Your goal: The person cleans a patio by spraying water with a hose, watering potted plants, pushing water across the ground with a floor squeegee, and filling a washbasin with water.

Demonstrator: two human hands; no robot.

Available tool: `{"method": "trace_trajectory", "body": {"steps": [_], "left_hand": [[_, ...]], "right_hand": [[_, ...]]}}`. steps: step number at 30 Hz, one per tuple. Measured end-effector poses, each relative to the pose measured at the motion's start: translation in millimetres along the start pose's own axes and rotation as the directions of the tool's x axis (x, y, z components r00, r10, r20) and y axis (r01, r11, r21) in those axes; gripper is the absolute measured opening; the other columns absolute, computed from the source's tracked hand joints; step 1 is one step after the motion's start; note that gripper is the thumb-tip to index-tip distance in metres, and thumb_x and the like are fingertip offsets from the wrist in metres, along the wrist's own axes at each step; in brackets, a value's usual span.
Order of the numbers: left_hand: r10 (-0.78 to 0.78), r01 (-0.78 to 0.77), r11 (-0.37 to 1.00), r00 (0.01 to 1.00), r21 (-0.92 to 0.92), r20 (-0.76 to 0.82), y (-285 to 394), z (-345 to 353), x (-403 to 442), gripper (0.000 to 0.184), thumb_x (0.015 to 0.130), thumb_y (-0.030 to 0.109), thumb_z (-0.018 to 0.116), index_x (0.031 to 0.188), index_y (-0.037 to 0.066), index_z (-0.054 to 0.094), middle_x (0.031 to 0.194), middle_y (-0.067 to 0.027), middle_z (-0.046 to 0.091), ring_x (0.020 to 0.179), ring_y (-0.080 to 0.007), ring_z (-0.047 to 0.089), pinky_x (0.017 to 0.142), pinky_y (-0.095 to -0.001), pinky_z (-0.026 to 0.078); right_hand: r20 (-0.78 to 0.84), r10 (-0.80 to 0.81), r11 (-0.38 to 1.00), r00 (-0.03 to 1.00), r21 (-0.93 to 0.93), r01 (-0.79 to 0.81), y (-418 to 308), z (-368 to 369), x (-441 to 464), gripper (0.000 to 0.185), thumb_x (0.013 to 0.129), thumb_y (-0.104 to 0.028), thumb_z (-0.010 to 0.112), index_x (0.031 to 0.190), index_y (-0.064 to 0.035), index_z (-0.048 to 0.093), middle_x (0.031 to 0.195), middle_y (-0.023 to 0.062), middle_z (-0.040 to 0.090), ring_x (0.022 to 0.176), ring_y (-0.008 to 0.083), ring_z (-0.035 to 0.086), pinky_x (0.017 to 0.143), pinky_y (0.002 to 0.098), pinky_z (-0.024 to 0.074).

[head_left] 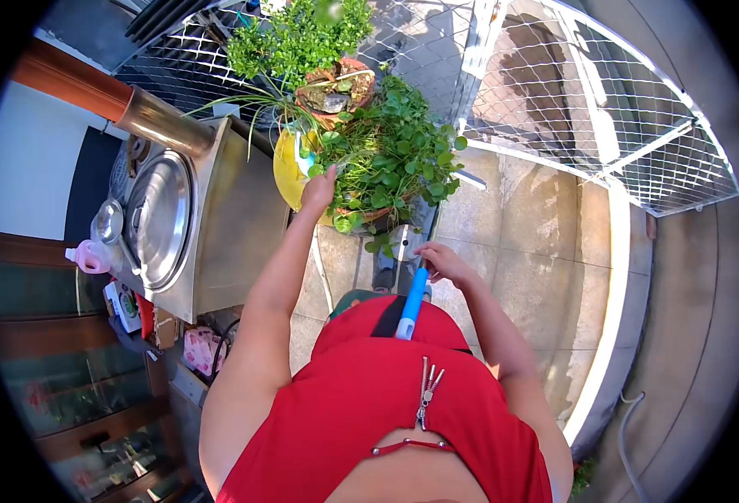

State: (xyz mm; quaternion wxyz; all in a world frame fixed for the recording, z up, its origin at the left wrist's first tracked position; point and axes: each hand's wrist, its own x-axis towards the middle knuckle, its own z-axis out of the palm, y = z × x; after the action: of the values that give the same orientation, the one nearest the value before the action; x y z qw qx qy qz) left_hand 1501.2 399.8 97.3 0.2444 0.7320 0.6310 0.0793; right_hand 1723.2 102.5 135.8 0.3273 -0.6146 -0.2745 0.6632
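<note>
Reaching toward the round-leaved plant

It lies ahead, nearer your left hand, which bends at its left edge; you can't tell what that hand grips. Your right hand, apart, bends at the blue handle's far end, its grip unclear; the handle points toward your waist. Tiled floor spreads rightward.

A blue, pale-ended cylindrical handle slants at the fingers of the right hand; a bushy, round-leaved green plant spreads beside the left hand and a rounded yellow object.
</note>
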Motion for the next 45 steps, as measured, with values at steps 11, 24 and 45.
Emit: {"method": "trace_trajectory", "body": {"steps": [11, 24, 45], "left_hand": [[-0.083, 0.134, 0.963, 0.973, -0.235, 0.215, -9.1, -28.9, -29.7, 0.069, 0.091, 0.063, 0.034, 0.070, 0.001, 0.057, 0.059, -0.0122, 0.053, 0.053, -0.0268, 0.051, 0.054, -0.0392, 0.040], [-0.026, 0.146, 0.861, 0.970, -0.488, 0.243, -3.4, -25.3, -45.9, 0.059, 0.093, 0.057, 0.039, 0.071, 0.004, 0.053, 0.045, -0.0011, 0.035, 0.035, -0.0142, 0.033, 0.037, -0.0313, 0.025], [0.067, 0.557, 0.477, 0.749, -0.680, 0.660, 26.6, -58.7, -18.0, 0.028, 0.097, 0.030, 0.047, 0.081, 0.008, 0.053, 0.063, 0.0003, 0.050, 0.053, -0.0120, 0.047, 0.049, -0.0283, 0.044]], "right_hand": [[0.035, 0.165, 0.925, 0.986, -0.352, -0.143, -48.9, -40.1, -2.7, 0.021, 0.089, -0.024, 0.047, 0.087, -0.0086, 0.060, 0.064, 0.0019, 0.054, 0.047, 0.0119, 0.052, 0.043, 0.0255, 0.0457], [-0.014, -0.288, 0.234, 0.958, -0.971, 0.056, -60.4, 24.1, 15.6, 0.042, 0.083, -0.039, 0.058, 0.116, -0.0126, 0.058, 0.103, 0.0178, 0.062, 0.096, 0.0353, 0.062, 0.079, 0.0466, 0.0501], [0.289, -0.129, 0.984, 0.949, 0.155, 0.086, -79.4, 184.4, 111.0, 0.037, 0.096, -0.040, 0.044, 0.102, -0.0031, 0.049, 0.080, 0.0072, 0.055, 0.070, 0.0163, 0.055, 0.073, 0.0326, 0.0454]]}}
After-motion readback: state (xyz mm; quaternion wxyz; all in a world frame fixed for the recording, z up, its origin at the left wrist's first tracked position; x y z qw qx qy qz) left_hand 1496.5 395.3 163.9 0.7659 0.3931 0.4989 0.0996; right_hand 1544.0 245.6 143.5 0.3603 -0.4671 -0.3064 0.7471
